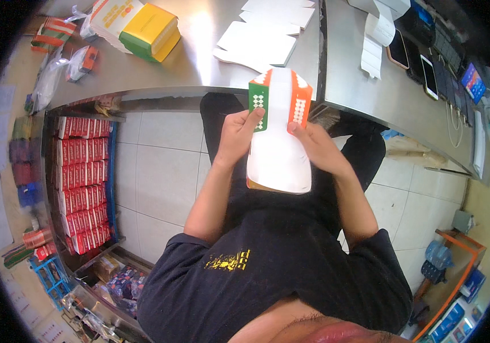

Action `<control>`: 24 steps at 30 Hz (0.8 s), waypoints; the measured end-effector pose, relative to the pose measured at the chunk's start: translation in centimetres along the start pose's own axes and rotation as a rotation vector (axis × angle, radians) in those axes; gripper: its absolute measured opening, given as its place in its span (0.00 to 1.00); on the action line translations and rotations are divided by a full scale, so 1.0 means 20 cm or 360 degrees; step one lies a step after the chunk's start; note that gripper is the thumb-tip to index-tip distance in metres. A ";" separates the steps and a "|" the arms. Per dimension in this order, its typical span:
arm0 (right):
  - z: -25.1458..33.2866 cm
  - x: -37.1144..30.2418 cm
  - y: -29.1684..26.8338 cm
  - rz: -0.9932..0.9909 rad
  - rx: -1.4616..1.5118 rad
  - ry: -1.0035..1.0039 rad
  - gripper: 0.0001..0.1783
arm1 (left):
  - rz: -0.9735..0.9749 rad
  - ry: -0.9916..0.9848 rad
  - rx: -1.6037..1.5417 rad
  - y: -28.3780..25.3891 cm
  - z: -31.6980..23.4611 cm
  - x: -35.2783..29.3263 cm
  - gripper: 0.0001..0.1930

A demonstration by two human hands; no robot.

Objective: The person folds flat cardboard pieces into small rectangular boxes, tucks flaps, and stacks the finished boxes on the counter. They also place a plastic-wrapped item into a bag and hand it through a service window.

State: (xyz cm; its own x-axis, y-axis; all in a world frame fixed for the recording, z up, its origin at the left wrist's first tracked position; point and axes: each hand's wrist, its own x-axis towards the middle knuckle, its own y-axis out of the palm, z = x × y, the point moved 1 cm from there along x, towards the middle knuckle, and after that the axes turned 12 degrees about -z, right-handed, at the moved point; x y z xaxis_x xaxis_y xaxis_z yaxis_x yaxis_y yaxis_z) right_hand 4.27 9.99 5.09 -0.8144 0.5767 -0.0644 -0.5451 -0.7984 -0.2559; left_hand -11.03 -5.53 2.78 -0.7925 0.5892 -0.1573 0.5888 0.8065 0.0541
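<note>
Between my two hands, over my lap, is a partly folded cardboard food box (279, 157). Its inside is white, with a green patterned flap on the left and an orange patterned flap on the right. My left hand (238, 132) grips the green side, thumb on the front and the other fingers mostly hidden. The orange side is pinched by my right hand (317, 147), its thumb at the flap's lower end. Beyond them on the steel table lie several flat white cardboard blanks (259, 43). A yellow and green folded box (152, 33) stands at the table's left.
Red and white packs (84, 186) fill a shelf at the left. Phones (429, 76) and cables lie on the right counter beside a curled paper strip (372, 54). The steel table's near edge (159, 90) runs just beyond my knees. An orange-framed rack (456, 274) stands at lower right.
</note>
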 end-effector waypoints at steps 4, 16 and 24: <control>0.02 0.02 0.02 -0.0025 -0.0300 -0.0004 0.25 | -0.0099 0.0230 0.0292 -0.01 -0.08 0.03 0.15; 0.34 0.04 0.15 -0.0143 -0.1061 -0.1040 0.47 | -0.0030 -0.0131 -0.0692 -0.10 -0.14 0.01 0.24; 0.34 0.25 0.22 -0.0038 0.0166 -0.0295 0.45 | 0.0220 0.0949 0.0232 -0.27 -0.50 0.08 0.26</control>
State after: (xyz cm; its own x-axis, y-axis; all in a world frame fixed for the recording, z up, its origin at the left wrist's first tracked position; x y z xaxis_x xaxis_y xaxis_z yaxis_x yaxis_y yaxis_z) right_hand -3.51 8.13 10.27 -0.8185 0.5615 0.1217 -0.5744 -0.8040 -0.1534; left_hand -17.05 -8.44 12.04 -0.6353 0.6478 0.4205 0.6742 0.7307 -0.1070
